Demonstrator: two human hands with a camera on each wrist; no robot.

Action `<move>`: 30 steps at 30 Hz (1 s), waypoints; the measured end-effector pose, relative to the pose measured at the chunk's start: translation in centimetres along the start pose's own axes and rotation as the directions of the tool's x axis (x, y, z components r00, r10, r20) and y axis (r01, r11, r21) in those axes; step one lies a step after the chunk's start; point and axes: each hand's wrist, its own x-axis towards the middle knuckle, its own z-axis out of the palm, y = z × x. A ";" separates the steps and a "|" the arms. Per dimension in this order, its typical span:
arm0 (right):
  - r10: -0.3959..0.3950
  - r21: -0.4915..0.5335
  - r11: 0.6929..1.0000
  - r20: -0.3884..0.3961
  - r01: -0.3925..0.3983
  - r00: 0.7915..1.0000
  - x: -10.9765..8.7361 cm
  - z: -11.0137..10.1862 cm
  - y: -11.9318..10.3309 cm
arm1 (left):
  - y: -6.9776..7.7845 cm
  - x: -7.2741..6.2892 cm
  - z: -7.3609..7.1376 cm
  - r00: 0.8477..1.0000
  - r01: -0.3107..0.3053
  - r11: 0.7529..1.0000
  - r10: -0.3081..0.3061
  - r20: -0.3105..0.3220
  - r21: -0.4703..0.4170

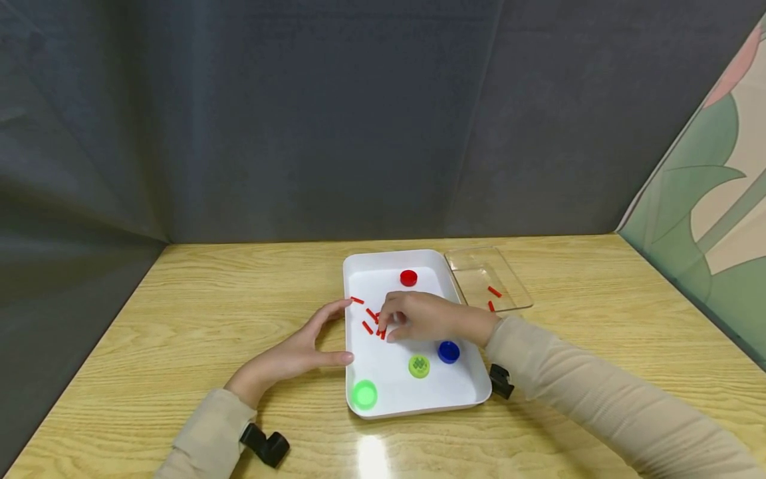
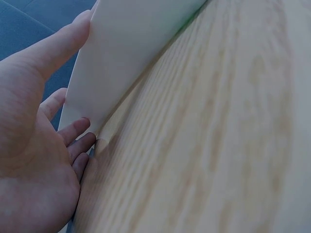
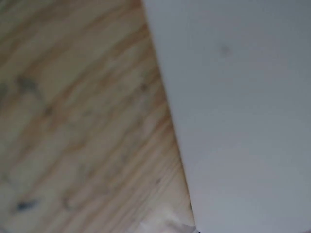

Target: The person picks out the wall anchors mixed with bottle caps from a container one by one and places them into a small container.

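Observation:
Beside the left wall of a white tray (image 1: 383,392), my left hand (image 1: 299,352) has its thumb and fingers spread, the fingertips at the rim. In the left wrist view its thumb touches the tray's wall (image 2: 121,53). Over the middle of the tray is my right hand (image 1: 425,316), its bent fingers pointing down at a small group of red sticks (image 1: 368,327). Its thumb and fingertips stand apart right at the sticks. Part of the group is hidden behind the fingers. The right wrist view shows no hand, only the tray's outer wall (image 3: 238,116).
In the tray sit a red cap (image 1: 409,278), a blue cap (image 1: 449,352), a yellow-green cap (image 1: 419,366) and a bright green cap (image 1: 365,395). Against its right side, a clear shallow box (image 1: 514,309) shows two red sticks (image 1: 495,291). A dark curtain (image 1: 323,133) hangs behind the wooden table (image 1: 239,286).

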 end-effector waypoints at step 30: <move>0.035 -0.034 0.999 0.028 -0.034 0.999 -0.3 -0.6 -0.5 | -0.2 0.1 -0.1 0.999 -0.044 0.999 0.044 0.006 0.006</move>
